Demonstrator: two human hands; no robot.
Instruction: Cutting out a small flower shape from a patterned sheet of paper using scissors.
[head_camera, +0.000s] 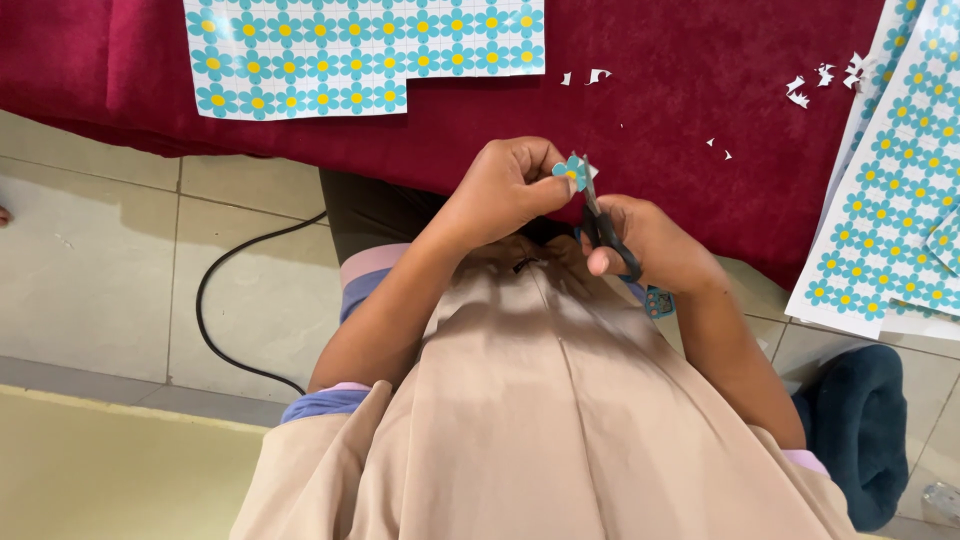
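My left hand (505, 190) pinches a small blue paper flower (571, 171) with a yellow centre, held up over my lap. My right hand (650, 245) grips black-handled scissors (603, 225), whose blades point up and meet the flower's edge. Both hands are close together in front of a dark red cloth (660, 120).
A sheet of printed blue flowers (330, 50) lies on the red cloth at the top left, and more such sheets (890, 190) hang off its right side. Small white paper scraps (820, 80) dot the cloth. A black cable (215, 300) loops on the tiled floor. A dark blue bundle (860, 430) sits at the lower right.
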